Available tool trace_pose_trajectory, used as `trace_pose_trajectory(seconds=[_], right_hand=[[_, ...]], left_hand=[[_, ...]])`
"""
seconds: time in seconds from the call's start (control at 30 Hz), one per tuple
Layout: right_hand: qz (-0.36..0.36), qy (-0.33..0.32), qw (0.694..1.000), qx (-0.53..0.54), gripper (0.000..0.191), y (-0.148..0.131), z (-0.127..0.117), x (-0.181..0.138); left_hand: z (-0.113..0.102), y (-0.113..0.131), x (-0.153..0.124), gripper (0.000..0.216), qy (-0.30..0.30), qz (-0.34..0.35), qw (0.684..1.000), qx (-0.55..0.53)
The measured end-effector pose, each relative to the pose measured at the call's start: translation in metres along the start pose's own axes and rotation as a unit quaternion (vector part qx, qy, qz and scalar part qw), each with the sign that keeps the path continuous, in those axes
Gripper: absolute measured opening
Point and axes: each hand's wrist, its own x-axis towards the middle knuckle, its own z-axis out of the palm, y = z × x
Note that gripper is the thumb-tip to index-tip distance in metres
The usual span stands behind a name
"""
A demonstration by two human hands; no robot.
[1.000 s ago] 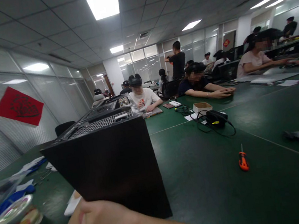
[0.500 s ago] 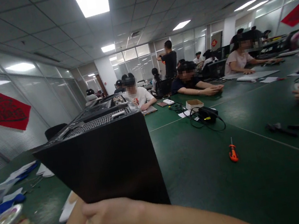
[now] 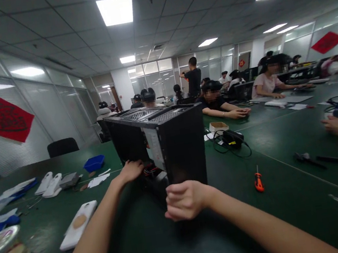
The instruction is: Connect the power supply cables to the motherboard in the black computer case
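Note:
A black computer case [image 3: 184, 154] stands upright on the green table in front of me. Its open side faces left toward me, showing a pale labelled metal part [image 3: 155, 145] and some wires low inside; perforated vents run along the top. My right hand [image 3: 185, 201] is closed around the lower near corner of the case, fingers curled at its edge. Reaching farther in, my left hand [image 3: 132, 171] grips the lower far part beside the opening, its fingertips partly hidden.
An orange screwdriver [image 3: 258, 181] and a black adapter with cable [image 3: 233, 139] lie to the right. Left are a white phone-shaped item [image 3: 79, 225], a blue tray [image 3: 94, 162] and a grey box [image 3: 69, 180]. Co-workers sit around the table; one's hands [image 3: 337, 125] rest at the right.
The case has turned from its solid panel to its open side and sits farther from me. My hands, formerly close together and overlapping in view, are now apart on it.

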Motion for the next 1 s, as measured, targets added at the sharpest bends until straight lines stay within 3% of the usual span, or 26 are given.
trace_pose_trajectory(seconds=[0.13, 0.23, 0.37, 0.43, 0.5, 0.57, 0.67, 0.87, 1.0], right_hand=[[0.037, -0.037, 0.998, -0.024, 0.026, 0.013, -0.019, -0.049], [0.065, -0.055, 0.995, -0.043, 0.026, 0.015, -0.033, -0.069], [0.167, -0.103, 0.976, -0.091, 0.021, -0.008, -0.043, -0.054], [0.253, -0.134, 0.951, -0.116, 0.014, -0.024, -0.039, -0.036], [0.306, -0.166, 0.93, -0.121, 0.022, -0.037, -0.029, -0.021], [0.314, -0.182, 0.923, -0.132, 0.033, -0.042, -0.017, -0.015], [0.286, -0.175, 0.93, -0.153, 0.033, -0.038, -0.002, -0.024], [0.314, -0.17, 0.92, -0.162, 0.026, -0.006, 0.005, -0.078], [0.282, -0.166, 0.935, -0.137, 0.029, 0.017, 0.004, -0.11]], left_hand=[[-0.001, 0.014, -0.017, 0.061, 0.015, -0.015, 0.999, -0.027], [0.0, 0.022, -0.034, 0.065, 0.033, 0.021, 0.999, -0.031], [0.01, 0.027, -0.049, 0.066, 0.087, 0.037, 0.995, -0.026], [0.014, 0.028, -0.051, 0.062, 0.107, 0.023, 0.994, -0.028], [0.017, 0.029, -0.052, 0.062, 0.114, 0.018, 0.993, -0.032], [0.018, 0.031, -0.053, 0.062, 0.118, 0.013, 0.992, -0.036], [0.018, 0.037, -0.057, 0.062, 0.12, -0.004, 0.992, -0.036], [0.015, 0.074, -0.061, 0.062, 0.128, -0.085, 0.988, 0.004], [0.012, 0.103, -0.061, 0.05, 0.127, -0.108, 0.986, 0.026]])
